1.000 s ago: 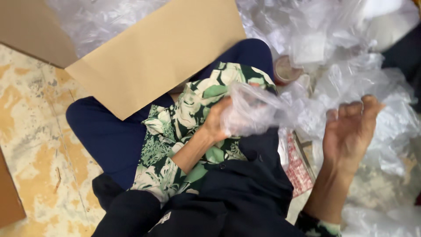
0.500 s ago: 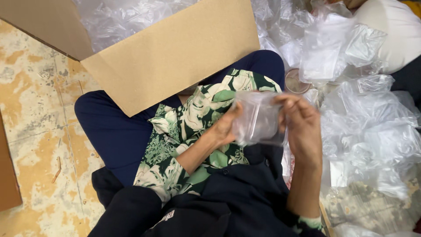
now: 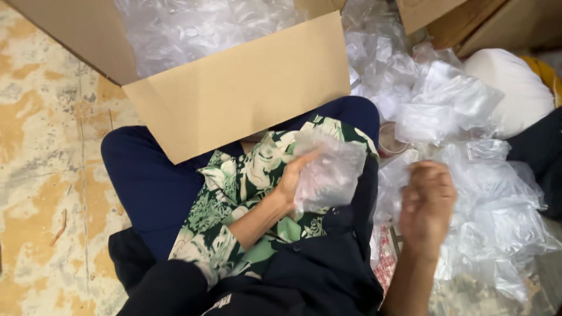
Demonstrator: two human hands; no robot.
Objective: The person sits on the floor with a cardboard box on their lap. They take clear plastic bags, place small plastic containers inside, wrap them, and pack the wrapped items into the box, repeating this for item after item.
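Observation:
My left hand grips a small clear plastic bag over my lap, which is covered by a green floral cloth. My right hand hangs blurred to the right of the bag, apart from it, fingers curled loosely with nothing visible in them. It hovers over a heap of clear plastic bags on the floor at my right.
An open cardboard box holding more clear plastic bags stands just past my knees. A white cushion-like bundle lies at far right. Patterned orange and cream floor lies to the left.
My right hand came to the bag half a second ago and has now let go and dropped away to the right. The left hand keeps the bag.

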